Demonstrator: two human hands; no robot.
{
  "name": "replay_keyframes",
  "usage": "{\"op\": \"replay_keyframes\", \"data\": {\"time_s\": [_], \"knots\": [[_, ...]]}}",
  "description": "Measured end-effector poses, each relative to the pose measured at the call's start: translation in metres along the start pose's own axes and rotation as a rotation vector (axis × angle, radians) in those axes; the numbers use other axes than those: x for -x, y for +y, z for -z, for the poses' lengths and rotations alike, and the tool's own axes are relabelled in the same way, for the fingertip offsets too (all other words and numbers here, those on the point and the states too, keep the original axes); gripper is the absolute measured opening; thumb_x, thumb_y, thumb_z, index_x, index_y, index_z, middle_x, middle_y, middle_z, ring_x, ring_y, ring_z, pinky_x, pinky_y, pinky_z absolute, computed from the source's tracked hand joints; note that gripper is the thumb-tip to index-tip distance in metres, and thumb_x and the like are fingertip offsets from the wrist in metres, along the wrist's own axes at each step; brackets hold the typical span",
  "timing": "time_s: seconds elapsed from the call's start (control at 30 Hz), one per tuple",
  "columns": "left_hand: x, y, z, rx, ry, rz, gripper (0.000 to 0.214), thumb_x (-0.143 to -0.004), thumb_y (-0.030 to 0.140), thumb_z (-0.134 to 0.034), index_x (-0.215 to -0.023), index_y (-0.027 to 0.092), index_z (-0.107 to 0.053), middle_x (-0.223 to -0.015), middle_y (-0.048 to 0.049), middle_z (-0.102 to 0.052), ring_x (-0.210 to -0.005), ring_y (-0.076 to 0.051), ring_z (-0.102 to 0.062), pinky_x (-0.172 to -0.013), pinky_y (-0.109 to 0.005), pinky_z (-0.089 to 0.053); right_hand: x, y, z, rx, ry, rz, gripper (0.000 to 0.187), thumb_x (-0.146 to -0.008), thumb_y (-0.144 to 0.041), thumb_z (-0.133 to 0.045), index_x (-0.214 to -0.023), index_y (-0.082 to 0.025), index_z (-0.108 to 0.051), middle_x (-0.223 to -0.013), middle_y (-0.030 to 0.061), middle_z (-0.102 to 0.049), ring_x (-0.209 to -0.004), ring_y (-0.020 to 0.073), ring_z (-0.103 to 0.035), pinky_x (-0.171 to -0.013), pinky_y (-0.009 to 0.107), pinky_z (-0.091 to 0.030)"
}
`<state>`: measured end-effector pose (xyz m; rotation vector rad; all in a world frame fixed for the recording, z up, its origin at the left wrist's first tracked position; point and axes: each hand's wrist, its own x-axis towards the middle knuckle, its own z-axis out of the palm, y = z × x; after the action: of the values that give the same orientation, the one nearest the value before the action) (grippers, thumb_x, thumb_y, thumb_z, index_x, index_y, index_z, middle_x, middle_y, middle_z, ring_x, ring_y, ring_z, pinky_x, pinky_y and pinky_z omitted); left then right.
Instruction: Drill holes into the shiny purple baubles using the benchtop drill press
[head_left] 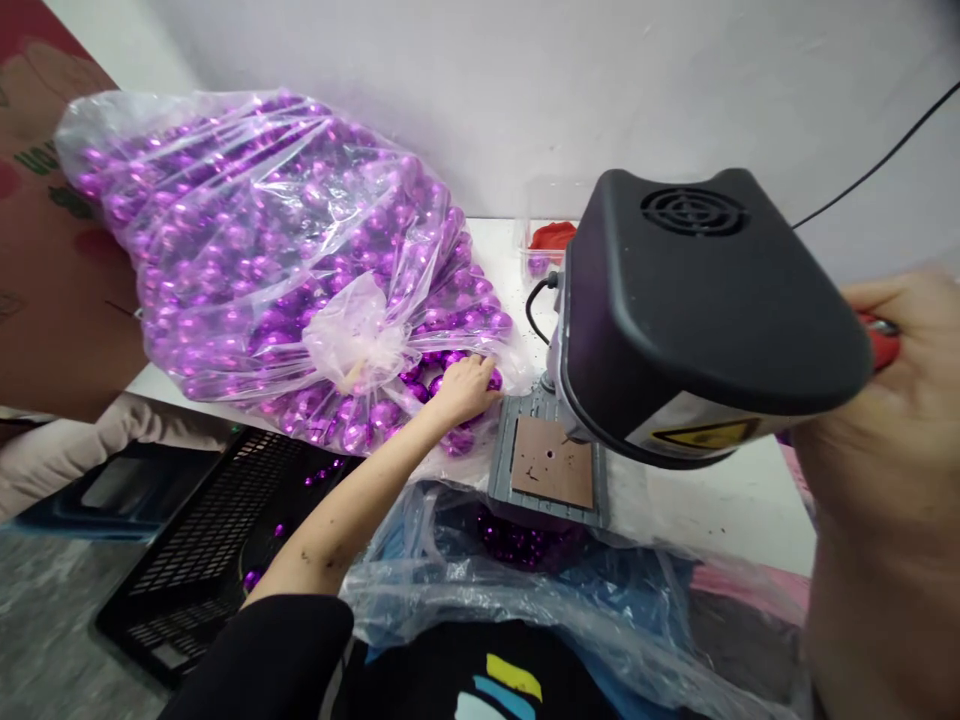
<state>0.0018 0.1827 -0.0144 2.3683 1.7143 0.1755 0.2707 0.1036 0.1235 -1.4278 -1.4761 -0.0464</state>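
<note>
A large clear plastic bag full of shiny purple balls lies on the left of the table. At its open mouth my left hand is closed, fingers curled over a purple ball; the fingertips are partly hidden. My right hand, blurred and close to the camera, is wrapped round a red handle on the side of a black-cased bench drill press. Under the drill head, a brown plate with a small hole sits on the grey grooved base.
Below the base hangs a blue-lined clear bag holding purple balls. A black crate stands on the floor at left, beside a cardboard box. Behind the drill is a clear tub with red cloth. A black cable crosses the wall.
</note>
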Motion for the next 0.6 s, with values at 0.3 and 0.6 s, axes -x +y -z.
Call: {"op": "replay_keyframes", "data": {"time_s": [0.3,0.6], "knots": [[0.095,0.026,-0.003,1.549,-0.188,0.074,0.054,-0.081,0.041,-0.078,-0.128,0.020,-0.061,-0.117,-0.0104,-0.072,-0.103,-0.025,-0.071,-0.094,-0.040,-0.056,-0.005,-0.005,0.000,0.007,0.005,0.040,0.025,-0.089,-0.043,-0.061,-0.093,-0.020,-0.068,-0.082,-0.0021,-0.062,-0.073,0.0031,-0.051,-0.069,0.023,-0.038],[0.079,0.039,-0.038,1.767,-0.239,0.253,0.050,-0.069,0.047,-0.086,-0.104,0.013,-0.074,-0.096,-0.0099,-0.075,-0.077,-0.015,-0.068,-0.063,-0.022,-0.054,-0.005,-0.006,0.003,0.004,-0.047,0.014,0.029,-0.088,-0.046,-0.062,-0.089,-0.018,-0.066,-0.077,-0.0029,-0.059,-0.070,0.0022,-0.047,-0.066,0.023,-0.035]]}}
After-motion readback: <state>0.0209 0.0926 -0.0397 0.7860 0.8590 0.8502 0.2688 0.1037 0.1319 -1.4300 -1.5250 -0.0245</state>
